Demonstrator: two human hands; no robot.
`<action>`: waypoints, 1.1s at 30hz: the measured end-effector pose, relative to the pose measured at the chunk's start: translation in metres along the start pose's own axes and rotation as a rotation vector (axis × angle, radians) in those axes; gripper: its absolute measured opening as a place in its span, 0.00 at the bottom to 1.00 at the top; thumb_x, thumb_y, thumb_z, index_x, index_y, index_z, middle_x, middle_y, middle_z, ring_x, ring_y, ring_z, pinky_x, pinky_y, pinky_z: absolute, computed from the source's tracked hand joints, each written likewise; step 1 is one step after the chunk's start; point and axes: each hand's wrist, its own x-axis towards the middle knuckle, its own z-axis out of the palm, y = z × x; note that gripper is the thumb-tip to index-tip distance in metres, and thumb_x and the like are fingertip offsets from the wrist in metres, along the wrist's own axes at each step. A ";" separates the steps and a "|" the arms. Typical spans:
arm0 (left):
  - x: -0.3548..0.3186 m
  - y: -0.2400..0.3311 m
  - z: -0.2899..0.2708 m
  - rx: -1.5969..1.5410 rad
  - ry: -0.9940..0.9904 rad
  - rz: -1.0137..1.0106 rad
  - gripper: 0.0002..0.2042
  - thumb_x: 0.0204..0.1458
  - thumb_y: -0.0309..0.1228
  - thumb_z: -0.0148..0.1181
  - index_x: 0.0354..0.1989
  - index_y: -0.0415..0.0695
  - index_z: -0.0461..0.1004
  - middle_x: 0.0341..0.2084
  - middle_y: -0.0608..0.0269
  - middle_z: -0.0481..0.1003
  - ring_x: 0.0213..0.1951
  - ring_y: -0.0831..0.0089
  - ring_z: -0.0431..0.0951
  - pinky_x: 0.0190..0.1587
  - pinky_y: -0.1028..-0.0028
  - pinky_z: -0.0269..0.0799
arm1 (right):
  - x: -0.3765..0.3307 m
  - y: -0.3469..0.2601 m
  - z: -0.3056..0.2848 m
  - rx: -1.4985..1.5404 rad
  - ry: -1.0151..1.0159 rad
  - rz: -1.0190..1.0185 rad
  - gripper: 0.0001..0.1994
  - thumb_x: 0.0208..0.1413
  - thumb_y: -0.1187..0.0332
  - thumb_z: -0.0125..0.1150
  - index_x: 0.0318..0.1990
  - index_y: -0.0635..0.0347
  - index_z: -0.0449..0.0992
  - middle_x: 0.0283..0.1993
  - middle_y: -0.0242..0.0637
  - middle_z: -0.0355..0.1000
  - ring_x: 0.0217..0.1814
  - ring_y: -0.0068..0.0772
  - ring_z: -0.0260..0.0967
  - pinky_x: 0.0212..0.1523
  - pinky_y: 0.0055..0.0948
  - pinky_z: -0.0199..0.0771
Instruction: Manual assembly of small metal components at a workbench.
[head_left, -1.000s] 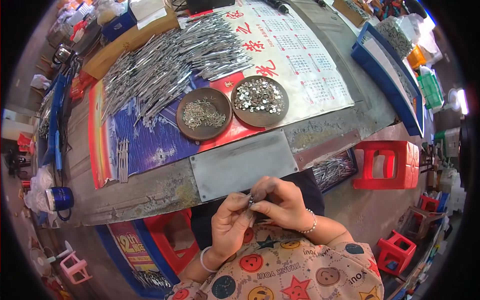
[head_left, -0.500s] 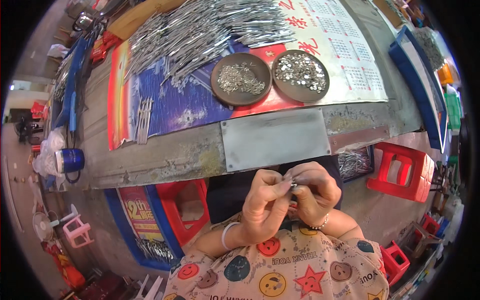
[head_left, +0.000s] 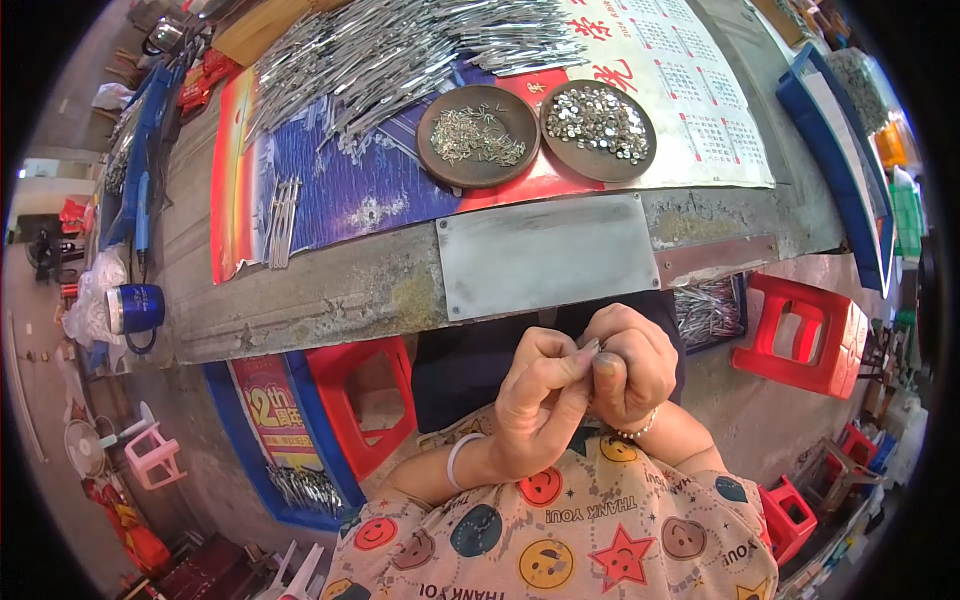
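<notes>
Close in front of my chest, my left hand (head_left: 540, 395) and my right hand (head_left: 633, 365) meet at the fingertips. Both are closed in a pinch around something tiny, now almost wholly hidden by the fingers. On the table beyond are two round brown dishes. Small silvery pins (head_left: 478, 135) lie in the left dish (head_left: 475, 178), and shiny little metal discs (head_left: 600, 118) fill much of the right dish (head_left: 582, 166). Behind them spreads a large pile of thin metal strips (head_left: 375, 70), with a small bunch of strips (head_left: 282, 225) at the left.
A grey metal plate (head_left: 548, 255) is fixed at the table's front edge (head_left: 330, 325). Blue trays (head_left: 835, 160) stand at both sides. Below are red stools (head_left: 805, 335) and a blue bin (head_left: 340, 450) with metal pieces. A blue mug (head_left: 137, 308) hangs near the left corner.
The table has shifted slightly upward in view. My right fingers have curled in more, and the small shiny metal bit that showed between my fingertips is now mostly covered.
</notes>
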 end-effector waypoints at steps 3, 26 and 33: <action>0.000 -0.004 0.004 -0.113 -0.015 -0.079 0.14 0.53 0.13 0.52 0.47 0.37 0.70 0.37 0.59 0.64 0.34 0.77 0.66 0.32 0.83 0.63 | 0.003 0.009 -0.004 -0.031 -0.094 0.032 0.18 0.60 0.58 0.51 0.22 0.62 0.67 0.22 0.40 0.66 0.18 0.38 0.64 0.18 0.29 0.63; -0.007 -0.009 -0.008 -0.804 0.089 -0.460 0.14 0.54 0.13 0.49 0.47 0.40 0.67 0.40 0.59 0.64 0.34 0.80 0.65 0.35 0.81 0.65 | 0.010 0.011 -0.001 0.171 0.168 0.453 0.41 0.30 0.64 0.79 0.52 0.63 0.57 0.35 0.33 0.57 0.24 0.17 0.52 0.23 0.17 0.57; -0.005 -0.009 -0.010 -0.887 0.079 -0.529 0.13 0.52 0.11 0.50 0.43 0.41 0.68 0.42 0.60 0.64 0.32 0.78 0.68 0.32 0.80 0.67 | 0.006 0.021 -0.010 0.290 0.209 0.202 0.36 0.36 0.67 0.76 0.51 0.62 0.57 0.37 0.36 0.57 0.23 0.16 0.51 0.22 0.15 0.54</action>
